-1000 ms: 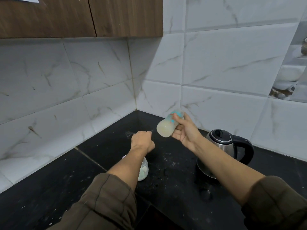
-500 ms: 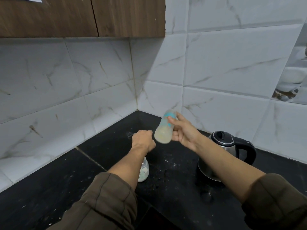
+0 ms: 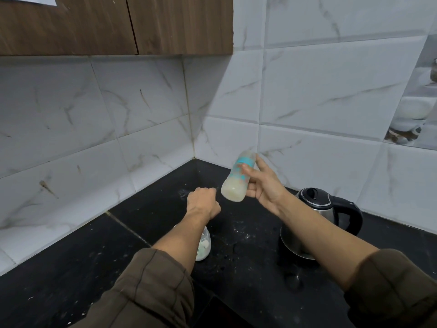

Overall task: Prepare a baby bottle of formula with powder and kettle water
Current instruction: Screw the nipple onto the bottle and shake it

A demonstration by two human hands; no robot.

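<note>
My right hand (image 3: 262, 185) grips a baby bottle (image 3: 238, 177) with teal markings, raised above the black counter (image 3: 248, 233) and tilted, its base toward me and its top toward the wall. Pale milky liquid fills its lower part. My left hand (image 3: 203, 204) is a closed fist held above the counter, left of the bottle; I cannot tell whether anything is in it. Under my left forearm stands a small clear jar (image 3: 204, 247) with whitish powder, mostly hidden.
A steel kettle (image 3: 314, 216) with a black lid and handle stands at the right, partly behind my right forearm. White specks are scattered over the counter. Marble-look tiled walls meet in the corner behind, with wooden cabinets (image 3: 118, 24) above.
The bottle has swung in my right hand from nearly level to steeply tilted and risen a little. My left fist has stayed in place.
</note>
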